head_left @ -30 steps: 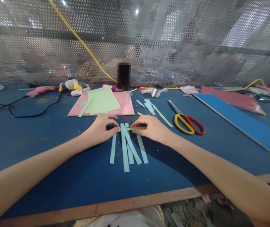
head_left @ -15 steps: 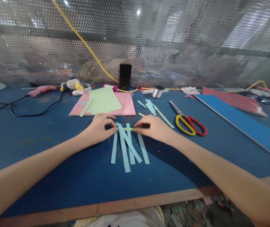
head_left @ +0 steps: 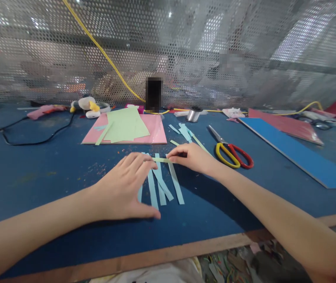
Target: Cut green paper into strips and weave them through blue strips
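We are holding our left hand [head_left: 131, 188] low over the table [head_left: 209, 216], its thumb standing well apart from the fingers, and its fingertips are covering the left end of a pale green strip [head_left: 161, 160]; we cannot tell whether they are pressing on it. With our right hand [head_left: 190, 157] we are pinching the other end of that strip between thumb and forefinger. The green strip is lying crosswise, near the far ends of several light blue strips [head_left: 176, 184], which are pointing towards us; two of them are crossing each other, and our left hand is partly hiding those on the left. Just beyond our right hand, more cut blue pieces [head_left: 184, 132] are lying in a loose cluster. Scissors [head_left: 225, 147] with one yellow and one red handle are lying to the right, their blades parted slightly if at all. Behind our left hand, green sheets [head_left: 126, 124] are resting on a pink stack [head_left: 157, 131], and a spool [head_left: 193, 114] is standing farther back, near a yellow cable [head_left: 97, 44].
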{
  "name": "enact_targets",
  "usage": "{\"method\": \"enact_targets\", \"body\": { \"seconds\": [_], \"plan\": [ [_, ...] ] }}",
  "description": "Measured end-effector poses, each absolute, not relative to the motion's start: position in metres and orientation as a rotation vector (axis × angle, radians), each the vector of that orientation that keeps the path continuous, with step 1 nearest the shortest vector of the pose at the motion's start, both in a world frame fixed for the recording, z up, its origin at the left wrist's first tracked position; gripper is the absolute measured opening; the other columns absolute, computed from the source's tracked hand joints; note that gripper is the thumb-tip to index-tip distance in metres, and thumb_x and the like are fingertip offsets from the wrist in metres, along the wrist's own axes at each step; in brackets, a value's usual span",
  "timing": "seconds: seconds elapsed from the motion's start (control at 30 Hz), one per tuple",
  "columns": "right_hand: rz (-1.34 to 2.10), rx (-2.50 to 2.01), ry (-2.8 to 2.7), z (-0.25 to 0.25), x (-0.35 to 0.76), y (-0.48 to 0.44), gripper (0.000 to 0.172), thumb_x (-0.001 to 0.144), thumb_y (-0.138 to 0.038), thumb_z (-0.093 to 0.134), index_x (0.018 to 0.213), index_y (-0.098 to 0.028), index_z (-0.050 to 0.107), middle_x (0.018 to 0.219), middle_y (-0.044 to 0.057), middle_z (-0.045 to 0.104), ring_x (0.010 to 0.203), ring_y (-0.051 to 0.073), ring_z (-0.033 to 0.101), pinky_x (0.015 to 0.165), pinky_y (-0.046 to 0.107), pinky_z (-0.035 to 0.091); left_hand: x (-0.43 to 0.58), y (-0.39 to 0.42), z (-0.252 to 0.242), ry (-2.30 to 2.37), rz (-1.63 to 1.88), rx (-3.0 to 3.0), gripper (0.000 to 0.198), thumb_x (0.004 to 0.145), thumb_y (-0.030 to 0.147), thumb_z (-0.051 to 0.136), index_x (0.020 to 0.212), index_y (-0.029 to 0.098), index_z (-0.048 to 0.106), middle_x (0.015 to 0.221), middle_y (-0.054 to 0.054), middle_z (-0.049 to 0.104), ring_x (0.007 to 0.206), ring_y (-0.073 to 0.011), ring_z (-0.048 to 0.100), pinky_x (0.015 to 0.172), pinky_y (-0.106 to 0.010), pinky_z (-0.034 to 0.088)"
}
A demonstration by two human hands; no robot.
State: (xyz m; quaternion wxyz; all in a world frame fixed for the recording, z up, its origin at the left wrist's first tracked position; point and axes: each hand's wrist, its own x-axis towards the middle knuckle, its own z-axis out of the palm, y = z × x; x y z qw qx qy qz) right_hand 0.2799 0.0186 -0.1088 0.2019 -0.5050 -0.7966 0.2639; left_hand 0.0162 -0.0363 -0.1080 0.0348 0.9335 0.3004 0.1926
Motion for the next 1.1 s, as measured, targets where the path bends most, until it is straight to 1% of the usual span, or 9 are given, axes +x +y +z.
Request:
{"method": "enact_targets", "body": {
  "seconds": [0.07,0.17,0.33,0.47,0.7,0.8,0.9,0.97,1.1],
  "plan": [
    [0.74,-1.399,-2.227,-0.109,0.28,0.019,0.014,0.086,-0.022,0.066,0.094,-0.02,0.077,0.096,0.003,0.077,0.086,0.019,0.07,0.077,0.03,0.052,0.019,-0.048,-0.112,0.922,0.545,2.886,0.096,0.062,0.083,0.065,0.127,0.014,0.047,0.134,-0.02,0.05,0.126,-0.0391,0.045,0.105,-0.055,0.04],
    [0.688,-1.373,-2.259,-0.108,0.279,0.019,0.015,0.087,-0.018,0.064,0.093,-0.021,0.078,0.099,0.003,0.077,0.09,0.019,0.069,0.083,0.032,0.051,0.02,-0.056,-0.121,1.044,0.509,2.842,0.091,0.068,0.08,0.063,0.129,0.014,0.047,0.137,-0.022,0.049,0.128,-0.0412,0.044,0.103,-0.057,0.042],
    [0.539,-1.303,-2.297,-0.108,0.276,0.018,0.015,0.087,-0.016,0.065,0.091,-0.021,0.078,0.095,0.003,0.076,0.093,0.02,0.066,0.087,0.036,0.049,0.017,-0.054,-0.127,1.141,0.518,2.778,0.089,0.072,0.076,0.063,0.132,0.014,0.043,0.137,-0.021,0.051,0.129,-0.0396,0.046,0.103,-0.056,0.045],
    [0.554,-1.334,-2.221,-0.109,0.273,0.02,0.014,0.085,-0.017,0.068,0.094,-0.021,0.077,0.093,0.004,0.075,0.088,0.019,0.067,0.082,0.034,0.051,0.014,-0.052,-0.126,1.195,0.517,2.738,0.087,0.074,0.073,0.064,0.134,0.015,0.04,0.137,-0.019,0.052,0.132,-0.0375,0.046,0.105,-0.054,0.045],
    [0.626,-1.321,-2.134,-0.109,0.268,0.026,0.015,0.084,-0.017,0.069,0.097,-0.02,0.075,0.097,0.006,0.072,0.084,0.017,0.066,0.08,0.032,0.053,0.012,-0.047,-0.119,1.251,0.409,2.688,0.09,0.073,0.067,0.067,0.142,0.017,0.039,0.15,-0.016,0.045,0.145,-0.0391,0.029,0.111,-0.056,0.039],
    [0.526,-1.204,-2.198,-0.104,0.269,0.025,0.017,0.085,-0.021,0.07,0.101,-0.02,0.073,0.102,0.007,0.068,0.094,0.02,0.062,0.086,0.036,0.05,0.013,-0.043,-0.114,1.243,0.316,2.638,0.097,0.069,0.065,0.07,0.147,0.018,0.035,0.155,-0.013,0.039,0.147,-0.0399,0.023,0.112,-0.058,0.038],
    [0.534,-0.923,-2.392,-0.097,0.272,0.021,0.017,0.085,-0.028,0.073,0.101,-0.021,0.073,0.103,0.008,0.066,0.103,0.022,0.055,0.096,0.04,0.045,0.014,-0.039,-0.112,1.242,0.241,2.568,0.104,0.066,0.065,0.073,0.151,0.021,0.032,0.159,-0.01,0.032,0.148,-0.0401,0.019,0.113,-0.058,0.037],
    [0.593,-0.735,-2.525,-0.094,0.273,0.02,0.029,0.081,-0.035,0.077,0.105,-0.02,0.072,0.11,0.009,0.066,0.11,0.024,0.051,0.103,0.043,0.04,0.014,-0.037,-0.111,1.237,0.217,2.531,0.106,0.065,0.065,0.073,0.153,0.023,0.03,0.161,-0.008,0.028,0.149,-0.0394,0.016,0.114,-0.058,0.035],
    [0.613,-0.576,-2.749,-0.09,0.271,0.019,0.062,0.072,-0.048,0.081,0.124,-0.019,0.065,0.13,0.012,0.061,0.132,0.032,0.04,0.113,0.05,0.028,0.013,-0.032,-0.112,1.205,0.183,2.497,0.11,0.066,0.065,0.072,0.156,0.022,0.025,0.162,-0.009,0.025,0.15,-0.0377,0.014,0.117,-0.056,0.031]
  ]
}}
